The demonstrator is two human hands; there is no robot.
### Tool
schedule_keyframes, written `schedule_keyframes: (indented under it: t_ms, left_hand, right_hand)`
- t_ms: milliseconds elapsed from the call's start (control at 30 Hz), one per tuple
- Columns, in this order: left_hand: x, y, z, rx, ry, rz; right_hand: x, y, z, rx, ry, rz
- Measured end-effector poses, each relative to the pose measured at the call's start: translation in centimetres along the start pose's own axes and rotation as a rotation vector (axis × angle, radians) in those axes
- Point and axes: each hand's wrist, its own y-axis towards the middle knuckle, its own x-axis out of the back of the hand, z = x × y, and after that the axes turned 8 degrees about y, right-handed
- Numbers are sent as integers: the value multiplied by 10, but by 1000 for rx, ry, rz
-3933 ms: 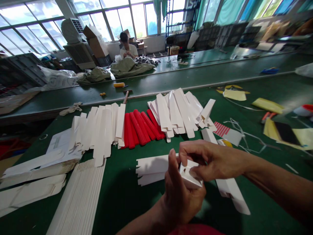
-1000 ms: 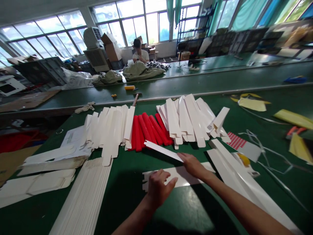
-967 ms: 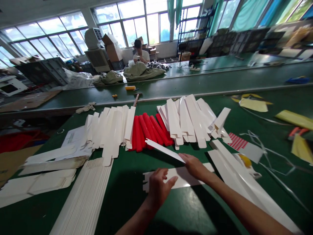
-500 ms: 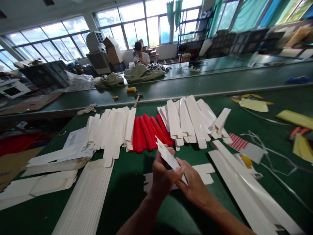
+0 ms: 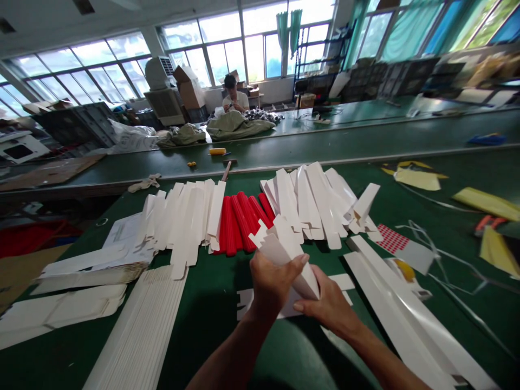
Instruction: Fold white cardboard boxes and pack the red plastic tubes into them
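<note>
On the green workbench (image 5: 199,330): two bare forearms reach in from the near edge and meet at 6 o'clock, wrists angled inward.

Left hand (image 5: 274,284): grasping, fingers curled over the card's near side, back of the hand upward.

Right hand (image 5: 327,303): grasping, just beside the left hand, thumb and fingers pinching the card's lower tip from the 4 o'clock side.

Folded white card (image 5: 286,252): held off the bench between both hands, tilted, its notched end pointing to 12 o'clock.

Under the hands: a flat white card blank (image 5: 246,303) lies on the bench, partly covered by the hands and the folded card.

At 12 o'clock: red folded strips (image 5: 239,222) lie side by side between two fans of white notched strips (image 5: 184,219) (image 5: 320,200).

At 8 o'clock: a long stack of flat white card (image 5: 138,330) lies beside a printed white sheet (image 5: 122,230), whose small print is too blurred to read.

At 3 o'clock: long white card strips (image 5: 406,319) lie near a red-dotted sheet (image 5: 392,239) and yellow sheets (image 5: 416,179).

Beyond the next green bench (image 5: 325,154): a co-worker (image 5: 233,92) sits at 12 o'clock, hands together, behind a green cloth sack (image 5: 238,127).
</note>
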Motion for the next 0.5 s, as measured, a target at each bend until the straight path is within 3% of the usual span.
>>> schedule_keyframes:
  t_ms: [167, 267, 367, 433, 500]
  left_hand:
    - [-7, -1, 2, -26, 116, -27]
    - [-12, -3, 7, -60, 157, -96]
    - [-16, -4, 12, -83, 164, -226]
    - [-20, -4, 16, -105, 144, -303]
    - [-27, -3, 21, -121, 73, -305]
  right_hand:
    - [-13, 7, -35, -8, 129, -81]
    - [-16, 21, -44, 91, 217, 32]
    - [-2, 30, -32, 267, 216, 106]
    - [16, 29, -11, 435, 212, -43]
    - [33, 20, 17, 588, 197, -230]
